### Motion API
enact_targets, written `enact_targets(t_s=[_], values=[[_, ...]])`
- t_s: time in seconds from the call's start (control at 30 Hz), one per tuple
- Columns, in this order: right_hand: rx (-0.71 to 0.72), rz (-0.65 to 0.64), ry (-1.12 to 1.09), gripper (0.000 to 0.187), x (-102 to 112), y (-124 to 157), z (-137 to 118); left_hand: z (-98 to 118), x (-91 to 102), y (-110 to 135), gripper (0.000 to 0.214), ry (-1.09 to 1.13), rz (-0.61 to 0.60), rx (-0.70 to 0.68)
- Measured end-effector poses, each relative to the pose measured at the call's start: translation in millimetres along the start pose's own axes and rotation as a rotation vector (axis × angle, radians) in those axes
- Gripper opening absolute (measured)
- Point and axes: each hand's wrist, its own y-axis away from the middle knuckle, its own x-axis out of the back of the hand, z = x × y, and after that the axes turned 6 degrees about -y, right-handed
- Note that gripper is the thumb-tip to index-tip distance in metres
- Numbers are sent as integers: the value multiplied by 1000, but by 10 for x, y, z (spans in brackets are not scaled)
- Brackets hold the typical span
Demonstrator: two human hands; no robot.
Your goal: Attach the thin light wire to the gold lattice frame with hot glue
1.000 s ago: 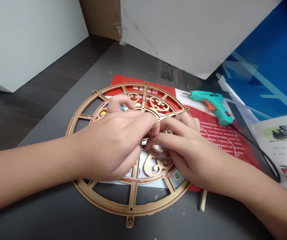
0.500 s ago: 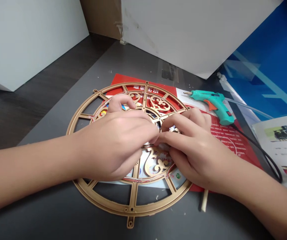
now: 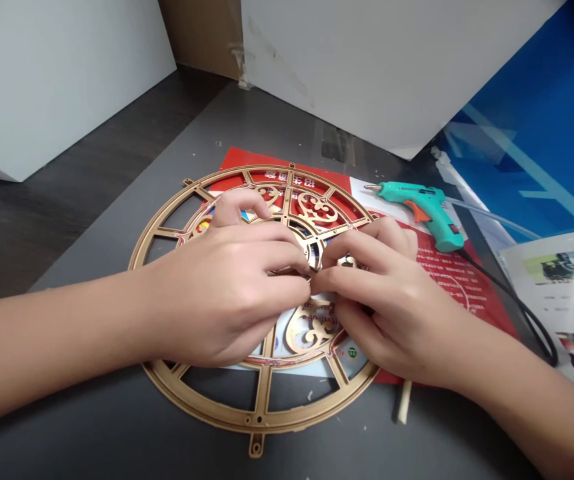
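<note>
A round gold-coloured openwork frame (image 3: 263, 390) with spokes and scrolls lies flat. Red and white strands run along its inner ring. Both hands work at its hub, fingertips nearly meeting. My left hand (image 3: 239, 283) comes in from the left with thumb and fingers pinched at the hub's near side. From the right, my right hand (image 3: 387, 287) has its index finger and thumb closed at the same spot. Whatever the fingertips grip is too small and too covered to name. Part of the shiny hub shows between the hands.
Under the frame lies a red printed sheet (image 3: 487, 300) on the dark grey table (image 3: 91, 400). A teal glue gun (image 3: 421, 203) with a black cord rests at the right. Below my right hand is a pale stick (image 3: 404, 403). White panels (image 3: 341, 67) stand behind; a printed page (image 3: 567, 287) lies far right.
My left fingers have bent and parted slightly, uncovering more of the hub. My right hand stays nearly in place. The whole view has shifted a little.
</note>
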Motion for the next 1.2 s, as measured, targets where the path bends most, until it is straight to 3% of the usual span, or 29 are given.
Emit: enact_targets(t_s=[0.73,1.2], values=[[5,98,35,28,12,9,55,6,-23,-1,31,-54,26,-18],[-22,33,28,33,-19,0,36,-7,-11,1,30,-49,19,-44]])
